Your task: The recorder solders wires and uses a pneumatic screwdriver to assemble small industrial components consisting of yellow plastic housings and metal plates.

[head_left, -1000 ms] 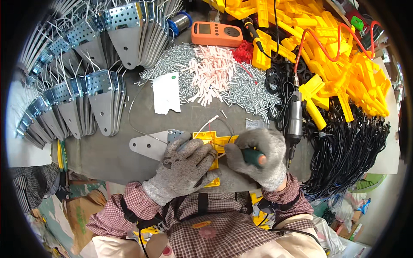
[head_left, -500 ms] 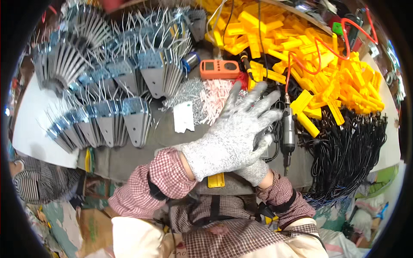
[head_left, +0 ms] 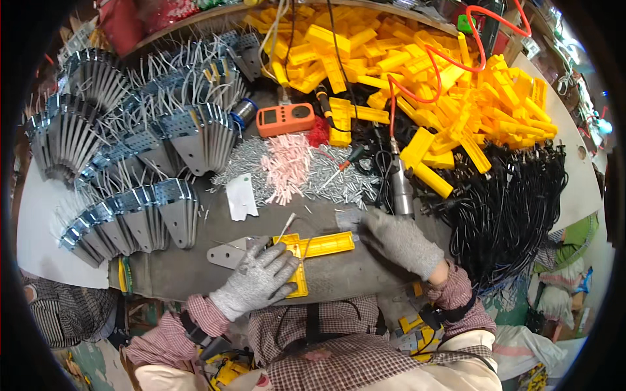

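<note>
Yellow plastic housing [head_left: 330, 244], left hand [head_left: 256, 277] flat across it — right hand [head_left: 405, 244] beside (grip unclear)

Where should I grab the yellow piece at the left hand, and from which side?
Probably by its long arm, from the right: narrow and straight, it sticks out toward the right hand, while the left hand partly covers its left side.

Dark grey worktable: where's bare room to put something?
Bare patches: between the grey-gloved left hand and standing grey metal brackets; and between the yellow plastic housing and grey-gloved right hand. Crowded: the far side, with silvery screws and yellow plastic parts; the right, with black cables.
</note>
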